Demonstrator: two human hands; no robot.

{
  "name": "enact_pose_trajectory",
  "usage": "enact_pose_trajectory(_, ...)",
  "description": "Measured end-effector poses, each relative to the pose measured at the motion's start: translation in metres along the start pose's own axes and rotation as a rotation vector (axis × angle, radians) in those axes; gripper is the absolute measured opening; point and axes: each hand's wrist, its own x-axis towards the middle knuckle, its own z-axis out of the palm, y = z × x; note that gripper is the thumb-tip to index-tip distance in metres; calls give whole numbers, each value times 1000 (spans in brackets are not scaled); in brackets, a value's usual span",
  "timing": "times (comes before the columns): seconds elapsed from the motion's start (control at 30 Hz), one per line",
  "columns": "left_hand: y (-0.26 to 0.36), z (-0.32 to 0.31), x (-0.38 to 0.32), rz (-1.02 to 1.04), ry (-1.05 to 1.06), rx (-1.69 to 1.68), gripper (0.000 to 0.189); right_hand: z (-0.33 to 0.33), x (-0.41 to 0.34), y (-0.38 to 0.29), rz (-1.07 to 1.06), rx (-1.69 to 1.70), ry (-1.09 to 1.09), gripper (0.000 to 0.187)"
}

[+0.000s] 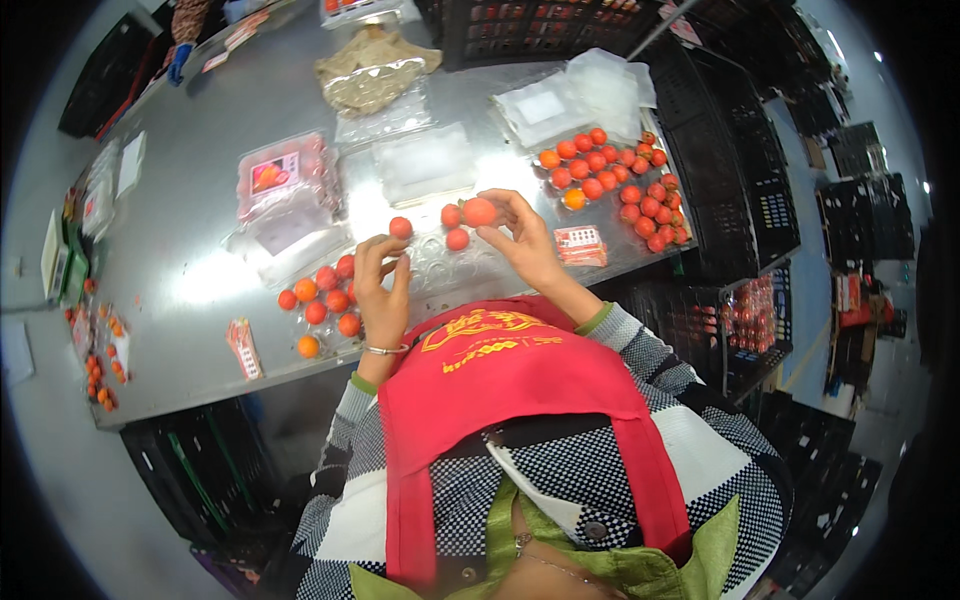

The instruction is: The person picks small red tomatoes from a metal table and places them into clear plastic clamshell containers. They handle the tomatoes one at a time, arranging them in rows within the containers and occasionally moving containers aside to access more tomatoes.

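A red tomato (478, 212) is held between the thumb and fingers of my right hand (521, 234), over a clear plastic tray (439, 262) with round hollows. Beside it, two more tomatoes (457, 239) sit at the tray's back. My left hand (382, 285) is bent at the tray's left side, its fingertips close to another tomato (400, 227); whether they touch it I cannot tell. Left of that hand, several red and orange tomatoes (316, 312) sit in a similar tray, partly hidden by the hand. More tomatoes (592, 188) lie in rows and a pile at the right.
Stacked clear clamshell packs (275, 180) stand at the left on the metal table (180, 232). Behind are a brown cloth (367, 71) and clear plastic packaging (577, 97). Printed cards (580, 247) lie near the front edge. Black crates (720, 157) border the right. A co-worker's blue-gloved hand (178, 64) shows far left.
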Motion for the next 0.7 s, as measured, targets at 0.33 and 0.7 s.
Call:
enact_pose_trajectory(0.33, -23, -3, 0, -83, 29, -58, 15, -194, 46, 91, 79, -419, 629, 40)
enact_pose_trajectory(0.7, -34, 4, 1, -244, -40, -48, 13, -105, -17, 78, -74, -618, 118, 43)
